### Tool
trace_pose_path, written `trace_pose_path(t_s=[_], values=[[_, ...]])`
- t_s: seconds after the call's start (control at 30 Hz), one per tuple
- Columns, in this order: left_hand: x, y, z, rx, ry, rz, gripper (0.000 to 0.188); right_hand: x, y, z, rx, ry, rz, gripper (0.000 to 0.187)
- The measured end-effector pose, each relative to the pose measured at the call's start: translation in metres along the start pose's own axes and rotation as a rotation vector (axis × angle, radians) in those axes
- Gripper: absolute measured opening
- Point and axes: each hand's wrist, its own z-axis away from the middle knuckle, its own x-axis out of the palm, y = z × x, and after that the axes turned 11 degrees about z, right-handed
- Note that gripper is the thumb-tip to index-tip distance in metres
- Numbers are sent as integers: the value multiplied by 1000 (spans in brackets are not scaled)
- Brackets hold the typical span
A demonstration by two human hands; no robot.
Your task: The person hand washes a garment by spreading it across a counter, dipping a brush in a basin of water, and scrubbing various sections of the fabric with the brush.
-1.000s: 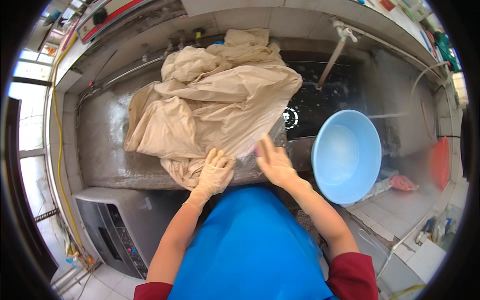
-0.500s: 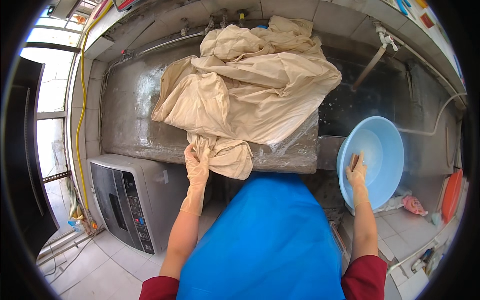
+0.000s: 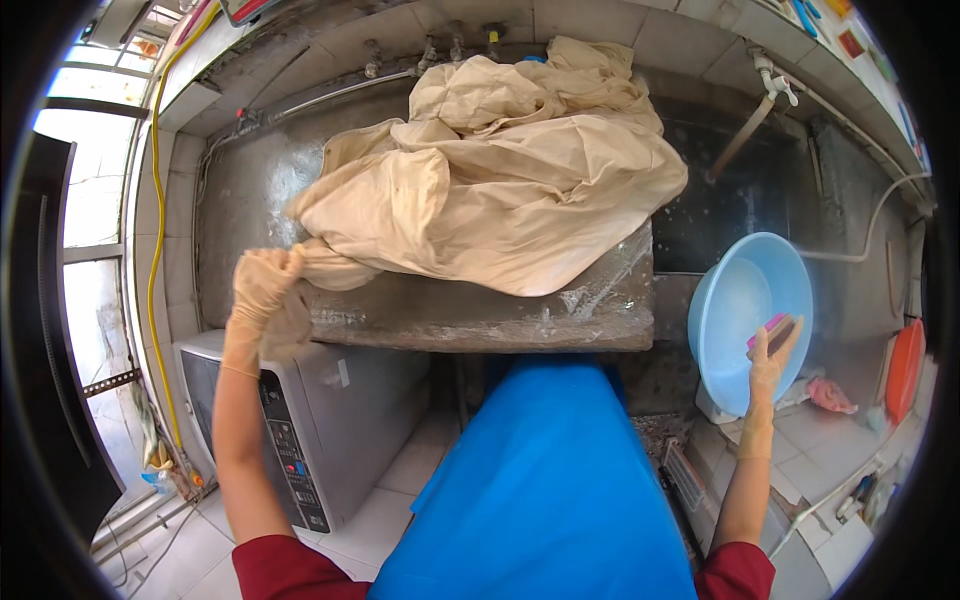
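Observation:
A large wet-looking beige cloth [image 3: 530,190] lies heaped in folds over the grey stone slab [image 3: 480,325]. My left hand [image 3: 262,285], in a thin translucent glove, is closed round a bunched corner of it at the slab's left front, with a loose end hanging below the fist. Off to the right, my gloved right hand [image 3: 766,372] grips what looks like a scrub brush [image 3: 780,332], brown with a pink edge. That hand is above the right side of the light blue basin [image 3: 712,335]; the brush's underside is partly hidden.
A grey washing machine [image 3: 350,400] stands below the slab's left front. Taps [image 3: 372,60] line the back wall, and a white tap [image 3: 775,82] with a pipe is at the right. A red basin [image 3: 905,372] leans at far right. My blue apron [image 3: 540,490] fills the lower middle.
My left hand has moved left, pulling the cloth's corner along the slab's front. The right hand has shifted right over the basin and raised the brush into clearer view.

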Motion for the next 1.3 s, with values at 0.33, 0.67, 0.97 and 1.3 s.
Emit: trace_pose_path(t_s=[0.33,0.67,0.97,1.3], values=[[53,-29,-57,-391,-46,338,23,46,-139,25,-120,-60,-155,85],[69,-39,-120,-909,-284,654,65,200,-264,67,-52,-836,-634,106],[69,-59,5,-1156,-171,1051,47,242,-282,16,-69,-817,-617,97],[100,-19,70,-1364,-100,1597,27,248,-278,6,1,-841,-499,101]])
